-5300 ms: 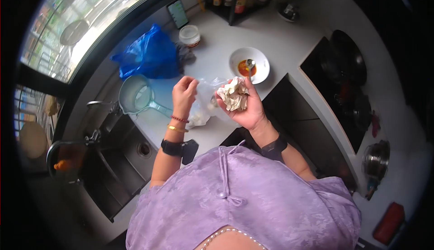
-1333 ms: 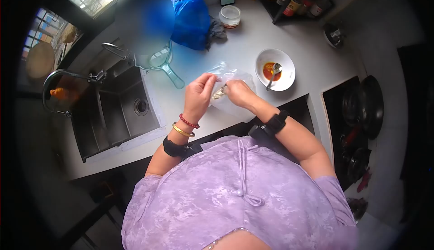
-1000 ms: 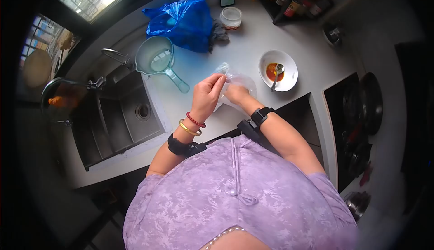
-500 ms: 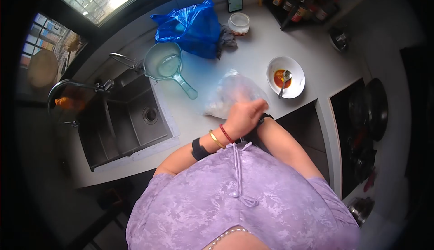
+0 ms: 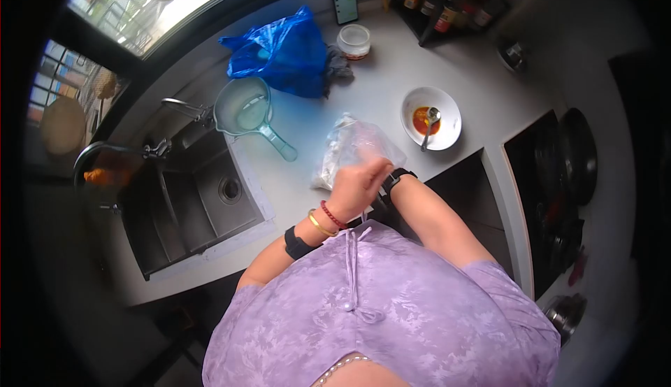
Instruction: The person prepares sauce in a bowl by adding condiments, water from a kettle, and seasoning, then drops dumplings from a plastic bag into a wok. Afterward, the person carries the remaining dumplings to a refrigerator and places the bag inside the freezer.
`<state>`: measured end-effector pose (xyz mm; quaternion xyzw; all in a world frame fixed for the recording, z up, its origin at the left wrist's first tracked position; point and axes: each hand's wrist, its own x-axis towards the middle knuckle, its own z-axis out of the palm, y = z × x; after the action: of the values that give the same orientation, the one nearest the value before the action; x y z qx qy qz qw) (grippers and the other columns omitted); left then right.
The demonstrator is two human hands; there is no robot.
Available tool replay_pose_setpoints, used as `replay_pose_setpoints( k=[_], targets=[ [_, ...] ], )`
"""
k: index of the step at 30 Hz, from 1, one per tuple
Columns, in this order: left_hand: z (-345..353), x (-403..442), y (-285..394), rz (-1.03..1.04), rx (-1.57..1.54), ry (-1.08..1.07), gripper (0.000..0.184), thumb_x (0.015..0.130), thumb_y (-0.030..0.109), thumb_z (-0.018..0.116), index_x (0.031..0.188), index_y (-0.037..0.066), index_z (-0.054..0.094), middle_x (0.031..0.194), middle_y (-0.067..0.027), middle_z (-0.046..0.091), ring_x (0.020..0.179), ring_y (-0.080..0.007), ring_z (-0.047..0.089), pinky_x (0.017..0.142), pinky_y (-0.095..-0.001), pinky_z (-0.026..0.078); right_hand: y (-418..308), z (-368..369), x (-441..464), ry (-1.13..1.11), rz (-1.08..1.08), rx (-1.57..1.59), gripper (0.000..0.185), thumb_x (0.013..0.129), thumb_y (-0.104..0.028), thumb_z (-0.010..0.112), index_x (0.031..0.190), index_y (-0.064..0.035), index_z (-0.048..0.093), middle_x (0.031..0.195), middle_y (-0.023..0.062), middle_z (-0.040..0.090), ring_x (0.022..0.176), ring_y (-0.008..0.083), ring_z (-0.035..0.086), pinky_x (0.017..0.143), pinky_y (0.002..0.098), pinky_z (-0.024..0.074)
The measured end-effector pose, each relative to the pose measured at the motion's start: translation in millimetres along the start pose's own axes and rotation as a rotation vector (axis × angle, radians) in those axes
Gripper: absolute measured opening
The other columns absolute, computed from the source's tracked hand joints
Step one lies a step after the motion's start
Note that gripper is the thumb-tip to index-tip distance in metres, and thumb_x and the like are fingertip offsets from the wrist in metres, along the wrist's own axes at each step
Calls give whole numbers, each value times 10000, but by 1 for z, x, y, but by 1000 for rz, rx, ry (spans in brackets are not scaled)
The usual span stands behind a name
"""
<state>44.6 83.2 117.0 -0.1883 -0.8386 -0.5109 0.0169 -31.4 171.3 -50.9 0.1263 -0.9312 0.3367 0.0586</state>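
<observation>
A clear plastic bag [image 5: 342,151] with white contents lies on the counter near its front edge. My left hand [image 5: 358,185] is closed, its fingers pinched on the bag's near edge, close to my right wrist. My right hand [image 5: 372,151] reaches in past the left one, at or inside the bag; a pinkish shape shows dimly through the plastic, and its fingers are hidden. To the right stands a white bowl [image 5: 451,132] with reddish-orange sauce and a spoon [image 5: 428,130] in it.
On the left is a dark double sink [image 5: 199,198] with a faucet [image 5: 105,130]. A green translucent dipper [image 5: 244,107], a blue plastic bag [image 5: 283,55], a small tub [image 5: 354,42] and a propped phone [image 5: 344,2] stand behind. A bottle rack [image 5: 447,6] occupies the back right.
The whole view has shifted slightly. My left hand stays closed at the bag's edge, and the clear bag has changed shape a little, with more of its white contents showing on the left.
</observation>
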Motion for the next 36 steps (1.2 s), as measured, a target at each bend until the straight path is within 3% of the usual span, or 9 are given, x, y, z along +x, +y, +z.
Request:
replay_pose_setpoints(
  k=[7, 11, 15, 20, 25, 29, 31, 33, 36],
  targets=[
    [0, 2, -11, -70, -28, 112, 80, 801, 130, 537, 835, 69, 575, 657, -137, 570, 562, -276, 562, 491, -315, 426, -23, -64, -27, -434, 166, 112, 210, 773, -190, 499, 920, -53, 562, 900, 115, 579, 822, 228, 563, 713, 314, 460],
    [1, 6, -3, 10, 5, 78, 80, 812, 79, 519, 860, 45, 573, 642, -119, 549, 492, -199, 493, 484, -258, 386, -21, -67, -23, -571, 252, 138, 194, 771, -185, 504, 902, -54, 564, 875, 109, 583, 794, 220, 568, 688, 306, 465],
    [-1, 8, -1, 1, -36, 38, 68, 797, 84, 531, 845, 56, 570, 682, -149, 565, 578, -290, 550, 514, -304, 425, -23, -63, -22, -659, 288, 215, 178, 769, -179, 509, 884, -56, 566, 850, 102, 587, 765, 213, 574, 664, 299, 471],
    [-2, 9, -8, -128, -80, 77, 99, 833, 66, 493, 873, 21, 572, 668, -100, 561, 555, -98, 459, 527, -246, 396, -16, -70, -21, -698, 353, 382, 158, 767, -173, 515, 861, -58, 568, 819, 94, 592, 730, 204, 581, 633, 290, 479],
    [-6, 17, -21, -155, -154, 95, 114, 848, 73, 482, 860, 0, 569, 643, -14, 534, 558, -60, 400, 496, -210, 343, -17, -71, -7, -716, 611, 899, 139, 764, -166, 521, 839, -60, 570, 788, 86, 598, 695, 195, 588, 602, 281, 486],
    [-6, 27, -26, -228, -363, 135, 162, 874, 153, 485, 856, 21, 576, 597, 90, 387, 514, 1, 269, 438, -167, 201, -24, -69, 0, -761, 986, 1603, 127, 828, -171, 477, 748, -85, 525, 637, 26, 551, 560, 144, 538, 499, 253, 469],
    [-11, 31, -27, -296, -440, 175, 160, 871, 134, 482, 829, 15, 581, 596, 78, 382, 510, -3, 285, 442, -168, 214, -29, -87, -7, -768, 971, 1708, 117, 807, -142, 497, 699, -95, 495, 604, 12, 514, 560, 119, 523, 484, 205, 452],
    [-11, 36, -29, -281, -428, 172, 173, 875, 151, 478, 823, 23, 581, 588, 81, 379, 503, -2, 285, 435, -170, 214, -30, -85, -18, -877, 841, 1901, 51, 801, -133, 507, 811, -84, 516, 679, 8, 522, 595, 84, 528, 437, 168, 433],
    [-10, 40, -30, -315, -467, 218, 191, 881, 175, 466, 815, 29, 570, 569, 79, 386, 494, 3, 296, 425, -169, 221, -37, -105, -31, -751, 785, 1948, 159, 799, -137, 522, 951, -93, 502, 780, 3, 524, 624, 55, 526, 395, 135, 401]
  ],
)
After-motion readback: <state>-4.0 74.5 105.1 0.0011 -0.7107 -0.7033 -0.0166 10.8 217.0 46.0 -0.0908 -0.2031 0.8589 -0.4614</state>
